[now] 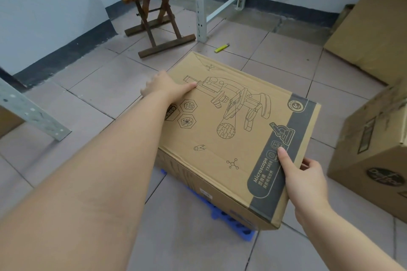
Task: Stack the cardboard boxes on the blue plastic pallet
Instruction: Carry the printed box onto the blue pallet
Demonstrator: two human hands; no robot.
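Centre of frame: a cardboard box (pixel 233 130) printed with a microscope drawing is sitting over the blue plastic pallet (pixel 222 215), which is showing only as a strip below the box's near edge at lower centre. The left hand (pixel 164 88) is gripping the box's far-left edge, thumb lying flat on the top face, fingers curling over the side. The right hand (pixel 301 174) is clasping the near-right edge, thumb pressing on the dark printed band, fingers wrapping the side. Another cardboard box (pixel 372 156) is standing on the tiled floor (pixel 99 86) at right, apart from the held one. A folding wooden stool (pixel 154 6) is standing at upper left; a yellow lighter (pixel 222 47) is lying just beyond the box.
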